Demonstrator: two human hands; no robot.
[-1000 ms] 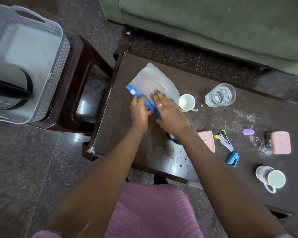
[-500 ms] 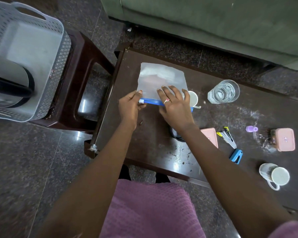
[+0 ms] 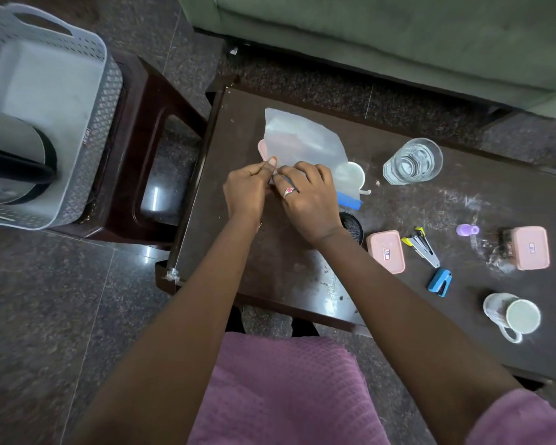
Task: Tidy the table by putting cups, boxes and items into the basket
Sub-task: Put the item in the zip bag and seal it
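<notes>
While the translucent zip bag [image 3: 302,139] lies on the left part of the dark surface [image 3: 270,271], both hands meet at its near edge. Left hand [image 3: 246,191]: fingers curled, thumb raised, pinching the bag's near left corner. Right hand [image 3: 312,203]: fingers curled over the same edge, touching the left hand and gripping the bag at its blue zip strip [image 3: 349,199] — the strip's free end shows to the right of the knuckles. A ring sits on 1 finger of the right hand.

A pink rim [image 3: 261,148] shows at the bag's left edge; whether that item is inside the bag or beneath it cannot be determined. A white cup [image 3: 357,175] stands just beside the bag's right edge, partly veiled by it. A glass [image 3: 413,162] stands upright near the cup, apart from it.

Right of the right forearm, the surface carries a pink box [image 3: 385,252], a silver stapler [image 3: 426,248], a small blue stapler [image 3: 440,282], a small purple item [image 3: 467,229], a 2nd pink box [image 3: 530,248] and a white mug [image 3: 512,316] with its handle toward the near edge. A black round object [image 3: 355,226] lies partly hidden under the right wrist.

The grey basket [image 3: 109,101] stands on a dark stool [image 3: 148,123] left of the surface, well apart from the bag — a kettle [image 3: 10,162] is inside it. A green sofa [image 3: 398,33] runs along the far side.
</notes>
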